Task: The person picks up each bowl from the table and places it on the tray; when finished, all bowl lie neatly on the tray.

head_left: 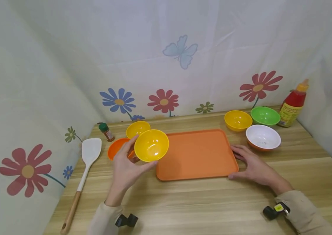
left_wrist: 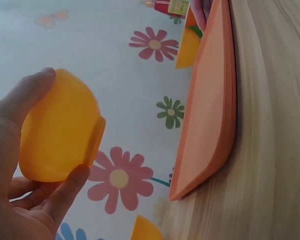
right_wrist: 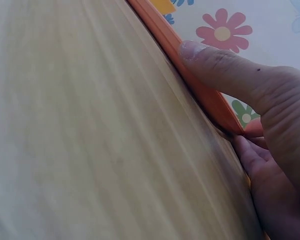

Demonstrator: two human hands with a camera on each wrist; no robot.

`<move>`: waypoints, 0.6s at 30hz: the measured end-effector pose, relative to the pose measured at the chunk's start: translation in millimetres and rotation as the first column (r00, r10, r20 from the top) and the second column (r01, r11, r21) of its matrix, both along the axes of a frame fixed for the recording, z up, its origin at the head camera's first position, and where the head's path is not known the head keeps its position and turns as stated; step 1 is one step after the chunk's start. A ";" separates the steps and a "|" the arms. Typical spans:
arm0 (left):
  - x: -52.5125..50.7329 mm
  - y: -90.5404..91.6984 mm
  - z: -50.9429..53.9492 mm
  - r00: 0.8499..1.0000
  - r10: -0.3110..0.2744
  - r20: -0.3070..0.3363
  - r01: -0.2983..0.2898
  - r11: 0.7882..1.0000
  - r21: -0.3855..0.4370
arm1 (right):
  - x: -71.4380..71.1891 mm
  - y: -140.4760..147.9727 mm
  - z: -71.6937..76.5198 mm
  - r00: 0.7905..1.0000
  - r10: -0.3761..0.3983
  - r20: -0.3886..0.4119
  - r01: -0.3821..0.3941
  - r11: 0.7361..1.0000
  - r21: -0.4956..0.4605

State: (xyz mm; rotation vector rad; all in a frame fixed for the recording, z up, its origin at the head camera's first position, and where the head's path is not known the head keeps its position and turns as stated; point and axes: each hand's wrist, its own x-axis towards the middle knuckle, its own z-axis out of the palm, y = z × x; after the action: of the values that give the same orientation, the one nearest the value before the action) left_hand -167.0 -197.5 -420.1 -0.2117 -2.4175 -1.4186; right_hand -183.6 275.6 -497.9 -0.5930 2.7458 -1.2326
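Note:
My left hand (head_left: 127,171) grips a yellow bowl (head_left: 151,145) between thumb and fingers. It is raised over the table by the left end of an orange tray (head_left: 196,155), its inside facing the head camera. The left wrist view shows the bowl (left_wrist: 60,130) from its outside, fingers (left_wrist: 67,192) near its foot. My right hand (head_left: 252,166) holds the tray's near right corner. In the right wrist view the thumb (right_wrist: 215,65) lies against the tray's edge (right_wrist: 210,102), with the other fingers at the corner. The tray lies flat on the table.
At left are a second yellow bowl (head_left: 137,128), an orange bowl (head_left: 118,148), a green-capped spice jar (head_left: 107,132) and a white spatula (head_left: 90,150). At right stand another yellow bowl (head_left: 238,120), a green bowl (head_left: 265,116), a white-lined bowl (head_left: 262,137) and a red sauce bottle (head_left: 292,107). A curtain (head_left: 201,81) hangs behind.

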 end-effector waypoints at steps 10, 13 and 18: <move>-25.0 37.6 5.8 0.996 -0.086 -0.024 0.086 0.996 0.028 | -0.3 2.2 -0.6 1.000 0.000 0.004 0.000 1.000 -0.002; -31.8 48.6 8.3 0.994 -0.102 -0.044 0.104 0.994 0.032 | -0.4 2.4 -0.5 1.000 -0.002 0.003 0.002 1.000 0.004; -43.4 66.1 12.4 0.987 -0.139 -0.079 0.144 0.988 0.053 | -0.4 0.8 0.2 1.000 0.004 0.009 -0.004 1.000 -0.012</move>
State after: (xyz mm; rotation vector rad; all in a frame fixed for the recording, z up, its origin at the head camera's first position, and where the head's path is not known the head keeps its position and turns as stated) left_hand -210.4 -131.4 -407.7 -0.4226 -2.3372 -1.5110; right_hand -184.0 276.4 -497.7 -0.5928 2.7301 -1.2489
